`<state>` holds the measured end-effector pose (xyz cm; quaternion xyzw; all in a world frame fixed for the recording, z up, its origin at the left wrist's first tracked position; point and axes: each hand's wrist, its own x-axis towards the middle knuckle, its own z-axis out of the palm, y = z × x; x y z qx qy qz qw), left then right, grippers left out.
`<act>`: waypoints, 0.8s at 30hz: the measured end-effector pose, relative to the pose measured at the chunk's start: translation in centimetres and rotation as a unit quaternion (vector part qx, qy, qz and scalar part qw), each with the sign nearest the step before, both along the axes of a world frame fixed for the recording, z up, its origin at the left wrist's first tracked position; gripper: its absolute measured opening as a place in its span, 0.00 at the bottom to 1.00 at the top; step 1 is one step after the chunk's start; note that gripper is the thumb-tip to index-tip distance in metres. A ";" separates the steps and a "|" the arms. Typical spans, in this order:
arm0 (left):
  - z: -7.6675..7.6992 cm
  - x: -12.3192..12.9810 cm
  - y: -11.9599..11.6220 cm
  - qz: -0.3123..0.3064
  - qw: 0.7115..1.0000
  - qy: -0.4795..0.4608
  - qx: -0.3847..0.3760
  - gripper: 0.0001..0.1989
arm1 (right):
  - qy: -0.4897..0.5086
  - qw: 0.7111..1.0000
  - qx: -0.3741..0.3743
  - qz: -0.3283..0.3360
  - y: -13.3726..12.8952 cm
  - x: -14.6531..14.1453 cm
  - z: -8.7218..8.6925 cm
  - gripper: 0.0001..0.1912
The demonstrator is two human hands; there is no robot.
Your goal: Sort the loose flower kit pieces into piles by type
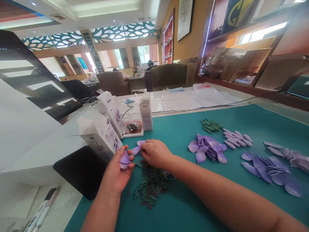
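Note:
Between the thumb and fingers of my left hand are light purple artificial petals with ruffled edges. My right hand is beside it, fingers bent down and pinched on more purple petals that stick out to its left. Its fingertips are partly hidden. Just below both hands lies a loose heap of small dark green plastic leaves and parts on the green mat.
Right of my hands lie a ruffled petal pile, green stem pieces, lilac buds and smooth petals. Printed cartons and a black panel stand at left. White sheets lie behind the mat.

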<state>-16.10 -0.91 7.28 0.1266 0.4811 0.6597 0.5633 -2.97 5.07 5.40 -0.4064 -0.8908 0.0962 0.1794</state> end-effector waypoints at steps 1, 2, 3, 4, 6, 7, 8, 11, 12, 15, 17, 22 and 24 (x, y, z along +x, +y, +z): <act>-0.1 0.0 0.0 -0.002 1.000 0.003 -0.003 0.04 | 0.049 0.998 -0.030 -0.007 0.3 0.2 0.3 0.10; -0.2 0.0 0.1 -0.005 1.000 0.006 -0.007 0.05 | 0.102 0.992 -0.069 -0.013 0.7 0.5 0.6 0.09; -0.3 0.0 0.1 -0.010 1.000 0.008 -0.011 0.05 | 0.158 0.981 -0.113 -0.015 1.1 0.7 0.9 0.08; -0.4 0.0 0.1 -0.014 1.000 0.010 -0.016 0.06 | 0.213 0.964 -0.157 -0.016 1.4 1.0 1.2 0.08; -0.5 0.0 0.2 -0.025 0.999 0.015 -0.026 0.07 | 0.307 0.921 -0.239 -0.015 1.9 1.3 1.6 0.06; -0.6 0.1 0.2 -0.031 0.999 0.018 -0.031 0.08 | 0.343 0.898 -0.274 -0.011 2.1 1.4 1.8 0.05; -0.7 0.2 0.2 -0.039 0.998 0.019 -0.034 0.09 | 0.371 0.879 -0.300 -0.007 2.1 1.4 1.8 0.04; -0.9 0.5 0.0 -0.074 0.996 0.015 -0.038 0.13 | 0.407 0.851 -0.331 0.006 1.7 0.9 1.7 0.03; -0.9 0.7 -0.1 -0.087 0.995 0.011 -0.037 0.15 | 0.404 0.854 -0.328 0.010 1.5 0.8 1.6 0.03; -0.9 1.0 -0.3 -0.109 0.994 -0.006 -0.030 0.19 | 0.366 0.886 -0.286 0.012 1.1 0.4 1.3 0.04; -0.7 1.0 -0.3 -0.100 0.995 -0.017 -0.023 0.16 | 0.336 0.912 -0.236 -0.001 1.2 0.4 1.1 0.05; 0.6 0.2 -0.2 -0.033 0.999 -0.041 0.009 0.07 | 0.249 0.956 -0.150 -0.028 2.0 0.8 0.2 0.11; 1.1 -0.4 -0.2 -0.008 0.998 -0.052 0.022 0.08 | 0.191 0.977 -0.099 -0.011 2.0 0.6 -0.5 0.12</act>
